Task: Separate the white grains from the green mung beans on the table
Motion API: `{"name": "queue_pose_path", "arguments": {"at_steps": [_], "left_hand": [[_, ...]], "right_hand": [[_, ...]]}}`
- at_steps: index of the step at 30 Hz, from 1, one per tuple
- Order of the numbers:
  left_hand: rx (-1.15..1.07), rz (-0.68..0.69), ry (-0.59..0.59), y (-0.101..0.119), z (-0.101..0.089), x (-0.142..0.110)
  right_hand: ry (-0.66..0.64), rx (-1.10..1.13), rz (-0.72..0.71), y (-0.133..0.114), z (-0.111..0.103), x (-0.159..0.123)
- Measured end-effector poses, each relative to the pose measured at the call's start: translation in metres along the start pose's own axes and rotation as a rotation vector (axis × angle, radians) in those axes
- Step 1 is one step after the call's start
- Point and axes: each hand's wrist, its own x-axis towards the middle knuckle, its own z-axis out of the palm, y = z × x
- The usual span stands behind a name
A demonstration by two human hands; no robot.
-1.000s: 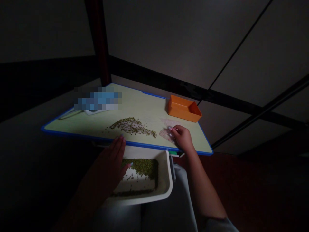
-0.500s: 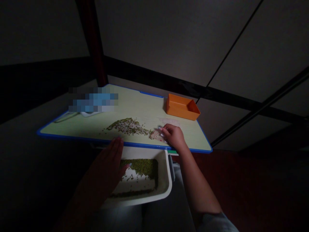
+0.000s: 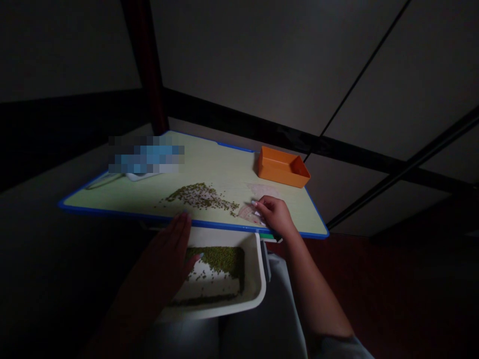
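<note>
Right hand (image 3: 276, 214), right of center in the frame: thumb and fingers closed in a narrow pinch on a thin, pale patterned sheet (image 3: 248, 213), material undetermined. The sheet is low over the tabletop (image 3: 204, 155), just right of a scatter of small green beans (image 3: 196, 193) at the center of the frame.

Left hand (image 3: 168, 254), lower left of center: fingers extended and side by side, fingertips at the blue table edge (image 3: 220, 225), thumb spread wide over the tub. No object is seen in its grasp; the underside of the palm is hidden.

White plastic tub (image 3: 256, 294), bottom center, below the table edge: contains green beans (image 3: 224, 258), massed toward its far side, with some loose on the floor of the tub.

Orange rectangular box (image 3: 279, 172), right of center: upright near the table's far right corner. Blurred blue item (image 3: 149, 155), left of center: unidentifiable.
</note>
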Motion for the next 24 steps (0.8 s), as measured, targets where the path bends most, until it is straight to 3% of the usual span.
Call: {"name": "queue_pose_path", "arguments": {"at_steps": [9,14,18,24], "left_hand": [[0.012,0.035,0.061,-0.005,0.006,-0.001],[0.013,0.048,0.057,-0.007,0.009,0.0],[-0.009,0.033,0.043,-0.008,0.011,-0.001],[-0.024,0.02,0.017,-0.008,0.006,-0.002]], "right_hand": [[-0.019,0.089,-0.048,0.002,0.003,-0.001],[-0.05,-0.111,-0.103,-0.008,0.002,0.001],[0.008,-0.258,-0.04,-0.015,0.0,-0.001],[0.077,-0.052,0.005,-0.003,0.0,-0.003]]}}
